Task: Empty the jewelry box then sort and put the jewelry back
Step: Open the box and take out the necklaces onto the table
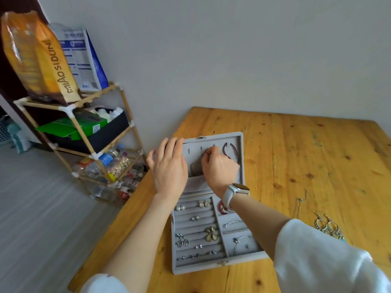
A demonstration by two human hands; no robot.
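I see the gray jewelry box [211, 208] lying open on the wooden tabletop [296, 155]. My left hand [169, 168] is flat and open, pressing on the lid's left edge to keep it from moving. My right hand [218, 166] is pinched shut at a hook inside the lid, but what it pinches is too small for me to tell; I think it is a thin chain. A dark bead necklace [232, 153] hangs on the next hook. A chain like that is light, floppy and easy to tangle, so I would hold it near the clasp with two fingertips. Big hoop earrings [328, 226] wait on the tabletop, well apart from the box. They are stiff, so I would lift them by the rings.
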